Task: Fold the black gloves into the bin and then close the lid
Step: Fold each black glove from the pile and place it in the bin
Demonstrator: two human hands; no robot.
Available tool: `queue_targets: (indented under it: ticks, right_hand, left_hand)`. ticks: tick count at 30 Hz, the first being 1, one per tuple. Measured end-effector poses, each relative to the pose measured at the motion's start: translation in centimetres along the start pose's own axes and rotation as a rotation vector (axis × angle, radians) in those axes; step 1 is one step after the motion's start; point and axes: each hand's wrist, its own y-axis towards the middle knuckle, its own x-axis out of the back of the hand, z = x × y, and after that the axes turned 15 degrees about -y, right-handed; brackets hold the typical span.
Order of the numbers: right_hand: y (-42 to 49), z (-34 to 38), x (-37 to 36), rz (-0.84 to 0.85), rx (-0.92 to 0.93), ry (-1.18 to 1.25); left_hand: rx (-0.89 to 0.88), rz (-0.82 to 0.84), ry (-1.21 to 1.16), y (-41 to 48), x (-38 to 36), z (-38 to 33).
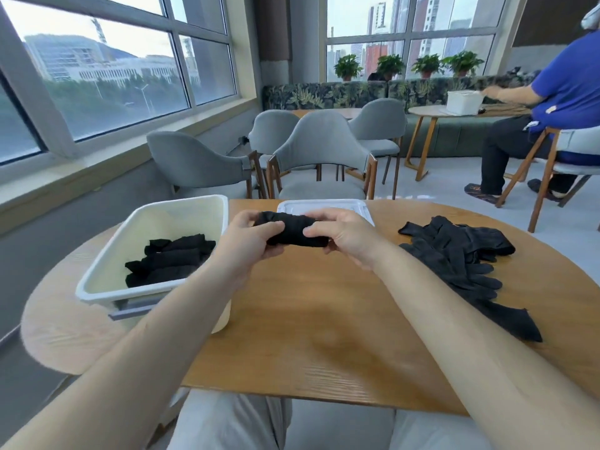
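1. Caught in the folding step: a rolled glove (292, 230) held up off the table (324, 319), just right of the bin (107, 274) and level with its far right corner.
2. Gripped at the end nearer the bin by the left hand (256, 237), thumb on top and fingers curled underneath. Pinched at the end farther from the bin by the right hand (344, 237) in the same way. Neither hand spread; both closed round the roll.
3. Already laid inside the bin: several folded gloves (172, 259), lined up on its floor toward its right wall.
4. Left flat on the table, well to the right of the bin: a pile of unfolded gloves (461, 254), so plenty of folding yet to do by the look of it.
5. Found off the bin, flat on the table just beyond its far right corner: the lid (324, 206), its near edge hidden behind the hands.
6. Judged as next: finish tightening the roll, then carry it left over the bin's right rim and set it down beside the folded ones.
7. Called for, most likely: a firm hold right up to the release so as not to let the roll spring open. Lid last, only once the pile was gone.
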Motion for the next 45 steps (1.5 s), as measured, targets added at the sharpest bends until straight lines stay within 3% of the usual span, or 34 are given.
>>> queue_targets:
  ticks: [5, 11, 17, 21, 28, 37, 41, 45]
  right_hand:
    - [2.4, 6.8, -3.3, 0.057, 0.123, -0.147]
    - [5.6, 11.2, -8.9, 0.204, 0.178, -0.329]
    - [8.2, 12.7, -15.3, 0.452, 0.132, -0.633]
    - [9.6, 12.6, -17.9, 0.613, 0.064, -0.783]
    - [10.8, 10.9, -20.8, 0.713, 0.018, -0.914]
    - [10.9, 10.1, -22.2, 0.742, 0.068, -1.089]
    - [11.1, 9.8, -23.2, 0.746, 0.081, -1.225]
    - [11.0, 9.6, -24.0, 0.834, 0.023, -1.201]
  left_hand:
    - [-0.072, -0.043, 0.091, -1.1, 5.2, -6.5]
    - [0.03, -0.105, 0.322, -0.4, 13.0, -10.5]
    - [0.291, -0.012, 0.867, 1.6, 17.9, -10.4]
    - [0.343, 0.065, 1.23, 3.4, 18.1, -9.4]
    - [0.378, 0.324, 1.721, 5.0, 17.1, -5.9]
    - [0.398, 0.32, 1.849, 5.3, 17.7, -4.1]
    - [0.496, 0.276, 1.758, 5.6, 17.9, -3.8]
    - [0.518, 0.357, 1.799, 5.5, 17.9, -3.7]
